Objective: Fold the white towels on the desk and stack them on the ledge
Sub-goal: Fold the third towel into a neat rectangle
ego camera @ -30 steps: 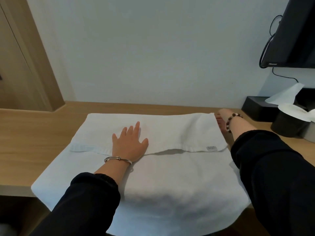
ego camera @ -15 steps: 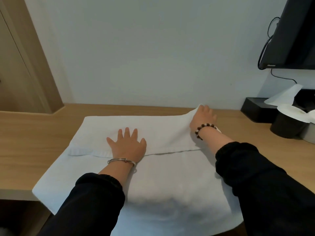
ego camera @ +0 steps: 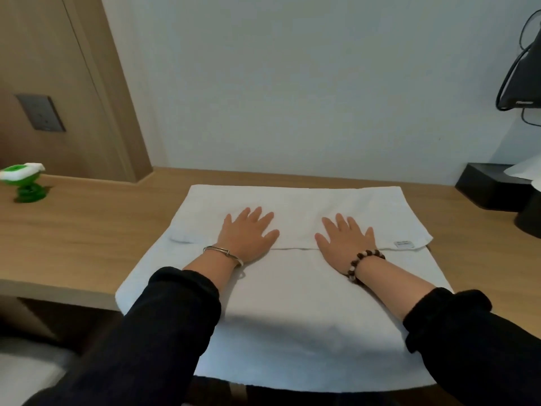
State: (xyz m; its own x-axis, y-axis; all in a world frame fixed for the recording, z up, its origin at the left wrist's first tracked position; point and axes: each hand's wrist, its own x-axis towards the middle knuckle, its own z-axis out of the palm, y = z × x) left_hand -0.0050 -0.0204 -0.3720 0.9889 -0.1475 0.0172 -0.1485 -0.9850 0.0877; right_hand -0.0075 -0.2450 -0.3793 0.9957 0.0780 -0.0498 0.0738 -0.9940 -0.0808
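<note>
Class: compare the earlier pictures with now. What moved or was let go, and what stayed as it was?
The right hand let go of the far right corner of the towel, moved left and nearer the person, and now presses flat on the folded-over layer, whose corner lies flat. The left hand stayed flat on the same layer.

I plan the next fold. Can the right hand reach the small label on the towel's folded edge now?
Probably yes: the right hand lies flat on the towel, and the label sits near it on the same edge, with nothing between them.
</note>
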